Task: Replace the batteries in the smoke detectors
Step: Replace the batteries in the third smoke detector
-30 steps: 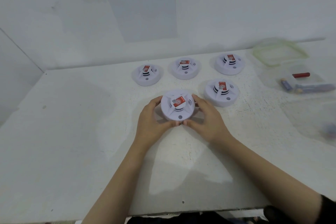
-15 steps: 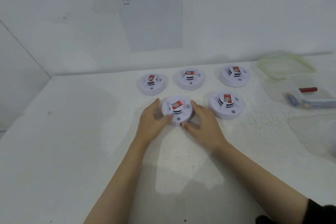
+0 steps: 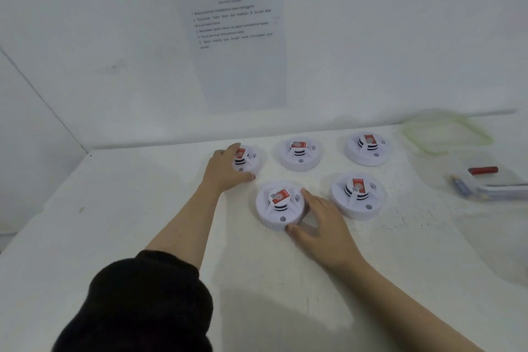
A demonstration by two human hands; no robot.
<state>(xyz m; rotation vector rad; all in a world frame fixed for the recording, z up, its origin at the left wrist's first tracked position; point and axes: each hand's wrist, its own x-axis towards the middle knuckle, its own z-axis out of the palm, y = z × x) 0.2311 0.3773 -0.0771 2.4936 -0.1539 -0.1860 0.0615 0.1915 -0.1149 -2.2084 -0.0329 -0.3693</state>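
White plastic throughout: five round smoke detectors with red labels on white table surface (image 3: pixel 143 223), three in a back row near the far edge, two in front. Back row, left end: back-left smoke detector (image 3: pixel 249 159) under left hand (image 3: pixel 225 171), fingers curled over its far rim, thumb at its near rim, gripping it. Front row: front-left smoke detector (image 3: pixel 278 204) flat on the surface, gripped by right hand (image 3: pixel 323 226), thumb at near rim, fingers curved round right side. No hand on back-middle smoke detector (image 3: pixel 300 153), back-right smoke detector (image 3: pixel 368 148) or front-right smoke detector (image 3: pixel 357 194), all apart from each other. Left arm in black sleeve (image 3: pixel 143 303). Far right corner: clear plastic lid with green rim (image 3: pixel 411 137). Just in front, at right edge: clear plastic container (image 3: pixel 503 180) with red cylinder (image 3: pixel 483 170) and batteries (image 3: pixel 460 188), blurred. On wall behind: printed paper sheet (image 3: pixel 240 71).
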